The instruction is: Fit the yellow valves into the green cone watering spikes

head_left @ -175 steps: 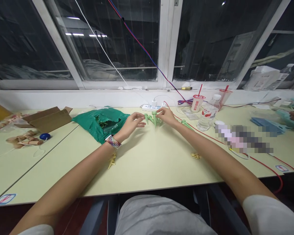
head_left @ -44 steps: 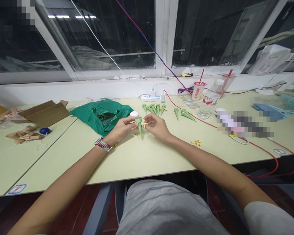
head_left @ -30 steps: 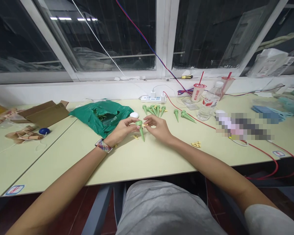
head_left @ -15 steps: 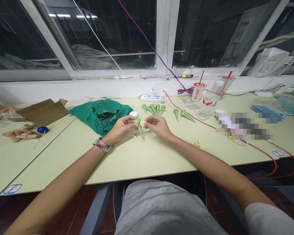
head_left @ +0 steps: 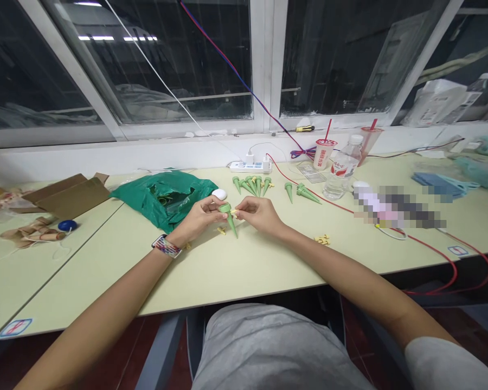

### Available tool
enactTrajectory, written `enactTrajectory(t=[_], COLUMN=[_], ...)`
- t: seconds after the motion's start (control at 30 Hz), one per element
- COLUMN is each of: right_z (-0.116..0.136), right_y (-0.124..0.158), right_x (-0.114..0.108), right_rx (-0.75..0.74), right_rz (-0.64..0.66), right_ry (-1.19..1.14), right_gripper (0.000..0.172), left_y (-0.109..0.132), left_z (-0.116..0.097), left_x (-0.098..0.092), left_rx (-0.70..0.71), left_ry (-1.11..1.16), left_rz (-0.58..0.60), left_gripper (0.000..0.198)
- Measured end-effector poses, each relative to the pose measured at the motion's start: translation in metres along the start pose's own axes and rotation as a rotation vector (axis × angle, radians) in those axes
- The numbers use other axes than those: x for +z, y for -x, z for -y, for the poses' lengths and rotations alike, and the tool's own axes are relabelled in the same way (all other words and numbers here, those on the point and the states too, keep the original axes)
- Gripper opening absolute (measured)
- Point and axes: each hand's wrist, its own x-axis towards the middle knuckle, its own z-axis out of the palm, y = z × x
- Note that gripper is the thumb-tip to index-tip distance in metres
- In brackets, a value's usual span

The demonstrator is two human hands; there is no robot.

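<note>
My left hand (head_left: pixel 201 219) is closed around the top of a green plastic spike (head_left: pixel 231 223), which points down with its tip toward the table. Fingertips of my right hand (head_left: pixel 260 214) pinch a small yellow valve (head_left: pixel 234 213) against the spike's upper side; how far it goes in is hidden. On the table below lies another small yellow piece (head_left: pixel 222 231). Several green spikes (head_left: pixel 252 185) lie in a group beyond my hands, some with yellow pieces on them. More spikes (head_left: pixel 307 193) are to their right. Several loose yellow valves (head_left: pixel 322 239) lie near my right forearm.
A torn green plastic bag (head_left: pixel 146 197) lies left of my hands, beside a white rounded object (head_left: pixel 219 193). Behind are a power strip (head_left: pixel 244 166), a drink cup (head_left: pixel 323 154) and a water bottle (head_left: pixel 344 170). A red cable (head_left: pixel 423 246) crosses the right side.
My right hand has moved closer to my left, bringing the yellow valve up against the green spike. The camera view has shifted slightly.
</note>
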Motion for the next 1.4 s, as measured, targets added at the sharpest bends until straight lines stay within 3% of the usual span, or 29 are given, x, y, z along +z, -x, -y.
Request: enactTrajectory(t=[0.2,1.4], right_z=[0.002,0.002], right_y=[0.002,0.006], right_x=[-0.001,0.0], right_rx=[-0.11,-0.175], right_rz=[0.012,0.083], right_ry=[0.139,0.191], right_gripper=[0.013,0.01], left_y=[0.002,0.004], left_z=[-0.003,-0.011], left_x=[0.002,0.005], left_rx=[-0.018,-0.048], left_ry=[-0.021,-0.021], left_rz=[0.031,0.036], left_gripper=[0.043,0.041])
